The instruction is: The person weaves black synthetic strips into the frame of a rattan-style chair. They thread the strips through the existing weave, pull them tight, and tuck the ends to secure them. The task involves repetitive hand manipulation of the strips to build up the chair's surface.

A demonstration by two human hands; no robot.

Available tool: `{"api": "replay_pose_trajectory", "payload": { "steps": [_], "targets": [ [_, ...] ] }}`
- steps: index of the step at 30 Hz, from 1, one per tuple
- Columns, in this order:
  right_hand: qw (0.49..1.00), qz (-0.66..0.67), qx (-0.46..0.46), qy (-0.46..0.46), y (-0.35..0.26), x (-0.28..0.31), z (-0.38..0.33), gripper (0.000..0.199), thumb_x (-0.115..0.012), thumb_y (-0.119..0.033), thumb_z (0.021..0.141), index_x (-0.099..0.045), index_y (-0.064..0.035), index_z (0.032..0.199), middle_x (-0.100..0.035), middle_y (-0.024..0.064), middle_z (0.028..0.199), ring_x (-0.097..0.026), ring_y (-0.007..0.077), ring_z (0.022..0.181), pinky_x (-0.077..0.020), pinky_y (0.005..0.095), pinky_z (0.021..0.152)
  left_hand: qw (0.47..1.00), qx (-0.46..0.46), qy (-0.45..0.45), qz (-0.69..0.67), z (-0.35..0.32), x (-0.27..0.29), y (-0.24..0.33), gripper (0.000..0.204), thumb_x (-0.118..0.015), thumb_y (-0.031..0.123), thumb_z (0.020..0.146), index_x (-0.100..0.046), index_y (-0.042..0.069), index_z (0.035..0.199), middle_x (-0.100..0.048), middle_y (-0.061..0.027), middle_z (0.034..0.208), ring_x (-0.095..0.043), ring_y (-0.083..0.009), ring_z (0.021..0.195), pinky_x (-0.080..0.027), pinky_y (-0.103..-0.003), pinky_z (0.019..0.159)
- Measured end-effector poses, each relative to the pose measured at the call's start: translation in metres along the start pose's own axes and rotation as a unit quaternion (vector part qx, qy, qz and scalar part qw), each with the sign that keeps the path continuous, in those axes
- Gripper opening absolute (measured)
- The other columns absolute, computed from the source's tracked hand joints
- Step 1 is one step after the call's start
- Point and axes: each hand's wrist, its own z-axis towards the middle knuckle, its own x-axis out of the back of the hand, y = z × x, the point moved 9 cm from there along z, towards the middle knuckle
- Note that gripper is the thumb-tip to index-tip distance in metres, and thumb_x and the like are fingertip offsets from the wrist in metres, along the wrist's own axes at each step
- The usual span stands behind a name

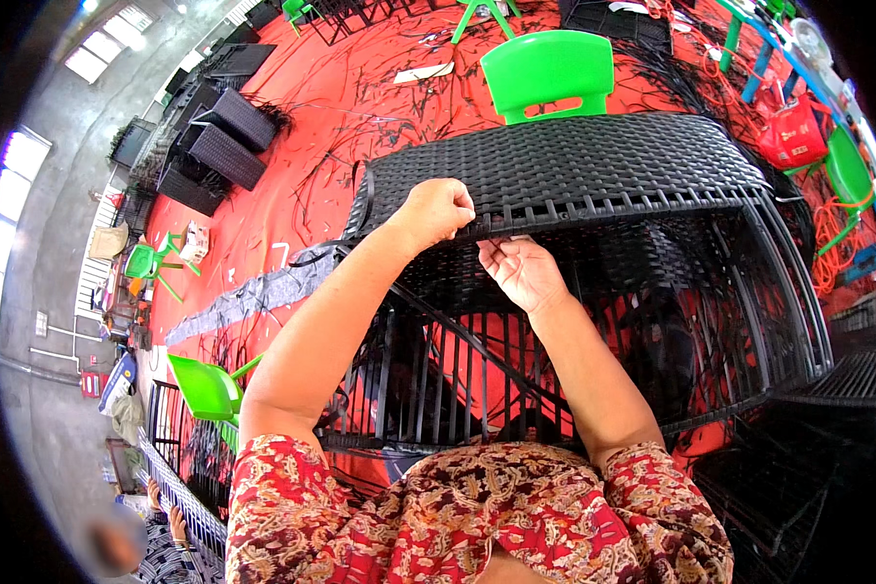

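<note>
Two bare hands work at the near edge of a large black woven furniture frame (574,165), which lies tipped over on the red floor (292,127) so its woven panel faces up and its open metal bars hang toward the person, likely to bring the unfinished edge within reach. Beyond it stands a green plastic chair (547,70), with finished black woven boxes (226,136) stacked well apart at the left. The left hand (436,212) is curled into a closed fist on the panel's rim, seemingly pulling a black rattan strip (321,255) that trails off leftward. The right hand (522,273) sits just under the rim, palm up, fingers loosely bent, pinching at the weave; what it holds cannot be told
</note>
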Motion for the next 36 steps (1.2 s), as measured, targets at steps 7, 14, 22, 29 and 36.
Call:
{"api": "replay_pose_trajectory", "payload": {
  "steps": [7,14,22,29,36],
  "targets": [
    [0.999,0.027,0.022,-0.005,-0.007,0.0,0.0,0.026,-0.048,0.007,0.073,-0.055,0.0026,0.098,-0.057,0.0121,0.101,-0.055,0.0246,0.093,-0.0469,0.0357,0.085,0.998,-0.036,0.039,0.021,0.004,-0.002,0.005,0.01,-0.06,0.011,0.074,-0.059,0.001,0.077,-0.057,-0.0035,0.064,-0.051,-0.0098,0.051,-0.042,-0.026,0.046],
    [0.999,0.019,0.024,0.019,-0.008,-0.002,-0.002,0.024,-0.045,0.008,0.073,-0.056,0.0014,0.093,-0.058,0.0137,0.102,-0.056,0.026,0.09,-0.0477,0.0371,0.083,0.996,-0.056,0.044,0.06,0.001,0.002,-0.001,0.011,-0.06,0.013,0.073,-0.061,0.003,0.076,-0.058,-0.0046,0.064,-0.052,-0.011,0.052,-0.043,-0.027,0.049],
    [0.999,0.021,0.021,-0.012,-0.004,-0.002,-0.003,0.028,-0.049,0.007,0.073,-0.054,0.0017,0.1,-0.056,0.0116,0.104,-0.054,0.024,0.095,-0.0464,0.0357,0.087,0.995,-0.035,0.04,0.088,-0.001,0.003,0.005,0.012,-0.059,0.013,0.073,-0.06,0.002,0.076,-0.058,-0.0065,0.066,-0.055,-0.0135,0.058,-0.045,-0.028,0.055],
    [0.998,0.063,0.022,-0.015,-0.003,0.001,-0.003,0.026,-0.048,0.01,0.073,-0.055,0.0023,0.097,-0.057,0.0119,0.103,-0.055,0.0239,0.094,-0.0461,0.0363,0.088,0.979,-0.123,0.111,0.118,-0.006,-0.002,0.021,0.014,-0.06,0.014,0.072,-0.06,0.002,0.079,-0.058,-0.0099,0.067,-0.057,-0.0187,0.065,-0.045,-0.03,0.061],
    [0.998,0.06,0.02,0.012,-0.004,-0.004,-0.01,0.036,-0.046,0.01,0.071,-0.051,-0.0001,0.105,-0.054,0.0128,0.108,-0.053,0.0259,0.099,-0.0457,0.0374,0.088,0.984,-0.103,0.118,0.088,-0.008,-0.003,0.012,0.013,-0.06,0.014,0.074,-0.06,0.002,0.08,-0.059,-0.0089,0.067,-0.057,-0.018,0.062,-0.046,-0.031,0.06]
  ]
}}
